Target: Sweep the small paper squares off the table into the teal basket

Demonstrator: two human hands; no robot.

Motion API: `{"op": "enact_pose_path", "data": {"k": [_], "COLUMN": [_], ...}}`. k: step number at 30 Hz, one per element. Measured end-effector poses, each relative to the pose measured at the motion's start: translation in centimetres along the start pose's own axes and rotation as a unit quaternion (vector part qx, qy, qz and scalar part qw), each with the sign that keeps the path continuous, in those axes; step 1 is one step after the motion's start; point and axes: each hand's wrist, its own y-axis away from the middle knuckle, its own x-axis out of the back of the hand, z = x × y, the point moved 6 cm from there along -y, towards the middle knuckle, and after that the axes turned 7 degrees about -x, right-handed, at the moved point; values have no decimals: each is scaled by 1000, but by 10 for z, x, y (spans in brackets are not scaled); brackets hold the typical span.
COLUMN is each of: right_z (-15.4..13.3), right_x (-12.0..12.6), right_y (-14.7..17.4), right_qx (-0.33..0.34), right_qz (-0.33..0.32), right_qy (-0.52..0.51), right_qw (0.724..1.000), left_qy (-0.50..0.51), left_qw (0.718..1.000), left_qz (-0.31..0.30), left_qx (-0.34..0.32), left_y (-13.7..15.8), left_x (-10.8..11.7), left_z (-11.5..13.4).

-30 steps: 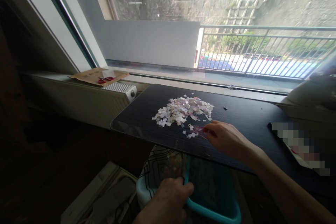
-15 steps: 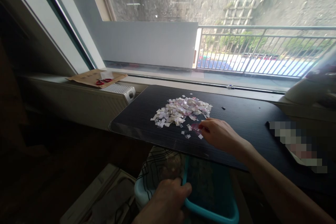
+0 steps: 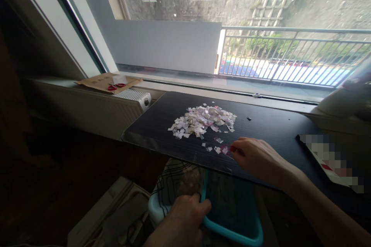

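Note:
A heap of small white and pinkish paper scraps (image 3: 203, 120) lies on the dark table (image 3: 150, 139). My right hand (image 3: 255, 158) is over the near part of the table, its fingers closed on a thin, see-through pink piece (image 3: 225, 149) of unclear kind. That piece touches the tabletop among several loose scraps (image 3: 209, 149) between the heap and the table's near edge. Below that edge stands a turquoise bin (image 3: 232, 232). Closed around its left rim is my left hand (image 3: 188, 216). The bin's dim inside is hard to make out.
Red-handled scissors (image 3: 116, 86) lie on a brown paper envelope (image 3: 98, 81) above the radiator (image 3: 127, 114). A striped bag (image 3: 168, 179) stands left of the bin. At the table's right is a dark-edged tray-like object (image 3: 327, 166), partly blurred out. A window runs behind.
My right hand has drawn the pink piece slightly right and toward the table's near edge; a few scraps there have shifted with it. My left hand keeps its hold on the bin.

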Motion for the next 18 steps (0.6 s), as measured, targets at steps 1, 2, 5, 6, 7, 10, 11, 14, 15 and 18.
{"op": "enact_pose_path", "data": {"k": [1,2,5,6,7,10,11,14,15,18], "right_z": [-1,-2,-10,-13,-15,-18,-18,-22,-25,-32], "right_x": [0,1,-1,-3,-5,-6,-4,-2,-2,-5], "right_y": [2,4,3,2,1,-1,-3,-10,-13,-21], "right_qx": [3,7,18,22,25,30,29,27,29,35], "right_qz": [6,13,13,6,-2,-4,5,23,21,2], "right_qy": [-12,-26,-54,-57,-58,-58,-56,-45,-40,-30], "right_qw": [1000,1000,998,998,998,998,998,998,999,999], "left_qy": [-5,-11,-14,-12,-10,-14,-17,-23,-25,-25], "left_qw": [1000,1000,1000,1000,999,1000,1000,1000,1000,1000], "left_qz": [5,7,-18,-27,-31,-12,-2,8,4,-11], "left_qx": [1,1,0,0,0,6,5,-1,-3,-8], "left_y": [0,-1,-4,-4,-4,-2,-2,-2,-3,-4], "left_x": [0,0,-3,-4,-4,-3,-3,-7,-9,-12], "left_z": [0,1,1,1,0,-1,-1,-1,-1,-3]}}
